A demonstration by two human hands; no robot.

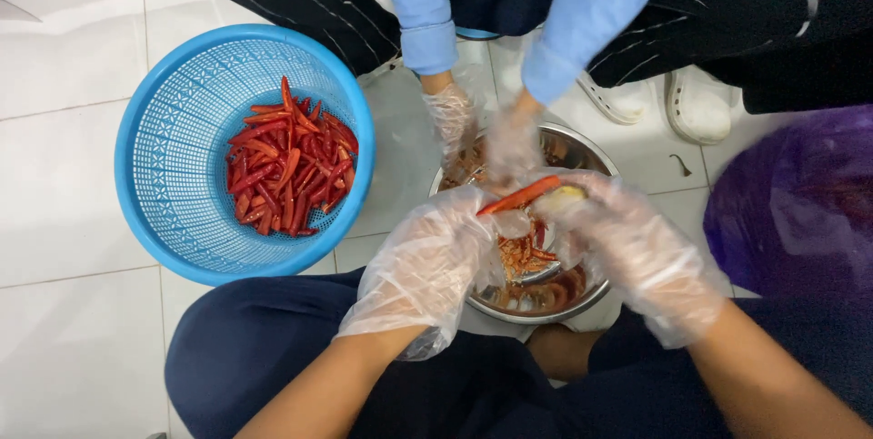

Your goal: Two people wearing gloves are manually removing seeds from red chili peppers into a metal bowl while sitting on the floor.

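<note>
At the far left the white tiled floor lies bare out to the frame edge, giving open room on that side. Next comes a round blue plastic basket with a latticed wall, resting on the floor and holding a heap of long red chilli peppers; its right rim sits near the person's left hand but apart from it. That hand, in a loose clear plastic glove, has its grip closed on the lower end of a single long red chilli, which lies nearly level, tilted slightly up toward the right, above a round shiny steel bowl. The chilli is slim, smooth and bright orange-red. Its right end meets the person's right hand, also gloved, whose grip is closed about a small pale yellowish object that cannot be told more exactly. Below the two hands the bowl holds cut red chilli pieces and seeds. Across the bowl, a co-worker in light blue sleeves reaches two gloved hands into its far side, crowding the space there. At the right edge a purple plastic bag stands just beside the right hand.
</note>
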